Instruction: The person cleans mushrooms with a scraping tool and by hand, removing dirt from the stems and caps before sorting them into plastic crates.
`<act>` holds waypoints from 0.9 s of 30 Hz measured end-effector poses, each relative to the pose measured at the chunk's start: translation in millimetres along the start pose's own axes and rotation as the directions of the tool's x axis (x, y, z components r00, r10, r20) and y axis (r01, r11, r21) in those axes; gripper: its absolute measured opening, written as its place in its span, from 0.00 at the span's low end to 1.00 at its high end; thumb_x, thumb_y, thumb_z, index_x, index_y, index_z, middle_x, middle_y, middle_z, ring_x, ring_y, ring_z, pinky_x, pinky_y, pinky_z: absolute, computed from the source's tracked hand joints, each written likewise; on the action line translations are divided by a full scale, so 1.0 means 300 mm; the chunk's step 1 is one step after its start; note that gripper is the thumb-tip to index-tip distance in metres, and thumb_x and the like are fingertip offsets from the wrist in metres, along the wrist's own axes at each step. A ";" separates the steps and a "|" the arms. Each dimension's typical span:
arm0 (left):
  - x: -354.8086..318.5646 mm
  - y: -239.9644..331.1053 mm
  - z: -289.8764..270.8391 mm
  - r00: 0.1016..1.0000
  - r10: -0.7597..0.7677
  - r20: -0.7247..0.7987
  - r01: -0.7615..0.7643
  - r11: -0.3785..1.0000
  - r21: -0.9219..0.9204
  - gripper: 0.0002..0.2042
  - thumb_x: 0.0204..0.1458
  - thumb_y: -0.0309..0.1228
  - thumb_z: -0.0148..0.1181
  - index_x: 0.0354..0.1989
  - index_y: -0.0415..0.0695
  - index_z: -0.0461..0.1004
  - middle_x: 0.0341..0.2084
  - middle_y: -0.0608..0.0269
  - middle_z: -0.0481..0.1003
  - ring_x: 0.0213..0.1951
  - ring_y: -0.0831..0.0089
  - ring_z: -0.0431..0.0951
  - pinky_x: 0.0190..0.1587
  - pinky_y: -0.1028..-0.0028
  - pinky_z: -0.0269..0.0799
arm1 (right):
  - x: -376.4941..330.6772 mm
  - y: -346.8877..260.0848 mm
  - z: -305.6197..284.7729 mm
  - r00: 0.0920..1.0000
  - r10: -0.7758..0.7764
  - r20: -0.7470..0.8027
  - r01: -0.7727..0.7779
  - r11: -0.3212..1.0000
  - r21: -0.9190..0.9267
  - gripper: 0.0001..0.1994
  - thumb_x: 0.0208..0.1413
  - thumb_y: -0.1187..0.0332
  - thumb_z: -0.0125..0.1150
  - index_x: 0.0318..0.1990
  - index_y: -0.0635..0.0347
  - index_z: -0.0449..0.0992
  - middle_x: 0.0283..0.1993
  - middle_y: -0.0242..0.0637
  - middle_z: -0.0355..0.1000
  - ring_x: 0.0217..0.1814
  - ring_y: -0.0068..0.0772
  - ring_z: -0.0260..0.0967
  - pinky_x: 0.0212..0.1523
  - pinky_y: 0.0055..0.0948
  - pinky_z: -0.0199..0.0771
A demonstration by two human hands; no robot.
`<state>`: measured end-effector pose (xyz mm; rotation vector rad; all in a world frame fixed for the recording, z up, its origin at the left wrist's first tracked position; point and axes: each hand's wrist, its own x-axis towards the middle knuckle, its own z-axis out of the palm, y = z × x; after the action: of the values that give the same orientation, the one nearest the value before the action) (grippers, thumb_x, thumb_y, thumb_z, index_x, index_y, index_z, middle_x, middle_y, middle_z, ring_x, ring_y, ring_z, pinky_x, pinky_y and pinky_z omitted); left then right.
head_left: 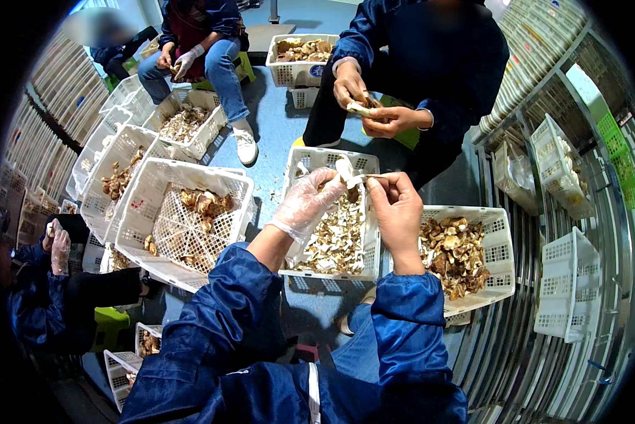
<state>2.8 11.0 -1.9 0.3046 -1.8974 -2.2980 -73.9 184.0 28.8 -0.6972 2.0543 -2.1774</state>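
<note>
Well, from where I stand, the person's gloved left hand (305,201) is closed around a pale-stemmed mushroom (344,168), up over the far half of the middle crate (328,272). The bare right hand (400,212) pinches a thin pale piece (356,181) between thumb and forefinger, right against it; whether that's a small blade or a strip of stem I can't tell. To my mind, the left fingers do best gripping the cap snugly without squashing it, fingertips clear of the stem, while the right works in short, light strokes. I'd stay low over the crate, too, so scraps drop onto the trimmings (335,237) and not among the brown mushrooms (455,254) in the right crate (501,240).
</note>
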 end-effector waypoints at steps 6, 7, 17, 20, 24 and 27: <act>-0.035 0.046 0.020 0.993 -0.054 0.106 0.084 0.950 -0.300 0.17 0.66 0.41 0.62 0.59 0.49 0.75 0.49 0.72 0.79 0.47 0.80 0.75 0.46 0.74 0.70 | 0.024 0.018 -0.041 0.994 0.004 -0.105 -0.016 0.994 -0.111 0.06 0.62 0.72 0.68 0.37 0.63 0.77 0.31 0.23 0.74 0.33 0.09 0.68 0.35 0.17 0.71; -0.032 0.037 0.015 0.992 -0.063 0.105 0.097 0.927 -0.362 0.19 0.65 0.44 0.62 0.60 0.49 0.74 0.51 0.70 0.79 0.47 0.78 0.76 0.47 0.73 0.70 | 0.029 0.022 -0.051 0.993 0.007 -0.120 -0.023 0.991 -0.132 0.06 0.62 0.72 0.68 0.37 0.64 0.76 0.31 0.23 0.74 0.33 0.10 0.68 0.35 0.17 0.71; 0.006 0.007 -0.045 0.995 -0.091 0.042 0.099 0.840 -0.533 0.23 0.65 0.45 0.62 0.63 0.47 0.70 0.52 0.62 0.78 0.46 0.73 0.80 0.44 0.74 0.79 | 0.007 -0.004 -0.044 0.986 -0.152 0.067 0.162 0.785 -0.598 0.05 0.56 0.70 0.70 0.38 0.59 0.82 0.34 0.38 0.80 0.39 0.40 0.79 0.43 0.36 0.77; 0.005 0.020 -0.024 0.995 -0.098 0.019 0.096 0.888 -0.450 0.21 0.66 0.44 0.62 0.62 0.47 0.71 0.50 0.65 0.78 0.47 0.74 0.79 0.44 0.76 0.77 | 0.008 -0.023 -0.036 0.941 -0.317 0.121 0.319 0.703 -0.636 0.05 0.54 0.71 0.72 0.37 0.57 0.82 0.37 0.37 0.79 0.44 0.41 0.77 0.46 0.36 0.75; 0.011 0.006 -0.016 0.992 -0.126 0.001 0.118 0.927 -0.355 0.23 0.64 0.44 0.64 0.63 0.48 0.68 0.52 0.65 0.78 0.48 0.73 0.80 0.44 0.74 0.77 | -0.008 -0.055 0.005 0.888 -0.445 0.114 0.429 0.712 -0.556 0.08 0.50 0.73 0.74 0.39 0.56 0.82 0.43 0.36 0.79 0.48 0.43 0.76 0.50 0.39 0.76; 0.014 -0.007 0.007 0.990 -0.137 -0.028 0.120 0.938 -0.326 0.21 0.63 0.41 0.66 0.60 0.47 0.69 0.50 0.67 0.78 0.48 0.74 0.80 0.42 0.75 0.74 | -0.014 -0.058 0.028 0.849 -0.502 0.163 0.504 0.678 -0.535 0.10 0.49 0.75 0.73 0.40 0.56 0.82 0.46 0.36 0.80 0.50 0.45 0.76 0.53 0.39 0.77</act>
<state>-1.8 12.5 -3.9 0.4501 -1.4818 -2.6078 -62.6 179.4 44.3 -1.4882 2.8010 -1.7101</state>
